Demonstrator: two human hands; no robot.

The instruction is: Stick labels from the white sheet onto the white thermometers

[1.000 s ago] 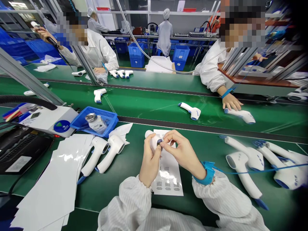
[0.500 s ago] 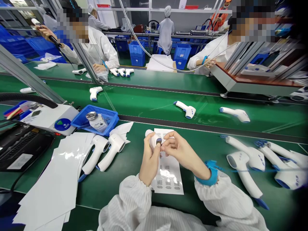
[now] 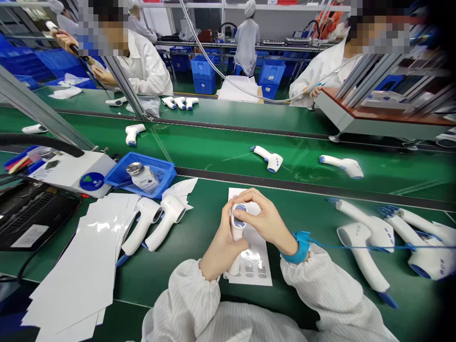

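A white and blue infrared thermometer (image 3: 237, 233) is held upright over a printed label sheet (image 3: 257, 267). My left hand (image 3: 221, 249) wraps around its handle from the left, hiding part of the grip. From the right, my right hand (image 3: 266, 217) curls over the thermometer's head, its thumb pressed on the blue-framed end and its fingers over the top. Left of my hands, two more thermometers (image 3: 166, 224) lie side by side on the green bench. Several others, among them one thermometer (image 3: 363, 254) with its handle toward me, lie on the right.
A blue tray (image 3: 162, 166) holds a metal-capped bottle (image 3: 142, 176). White sheets (image 3: 76, 266) lie fanned at the left, beside a white box-shaped device (image 3: 80, 166). Spaced thermometers lie along the green conveyor (image 3: 213, 142). Two co-workers sit across it, beyond slanted metal posts (image 3: 124, 85).
The thermometer has turned so its blue-framed end faces me, handle down. My right hand has moved left onto its head. Thermometers on the conveyor have shifted slightly left.
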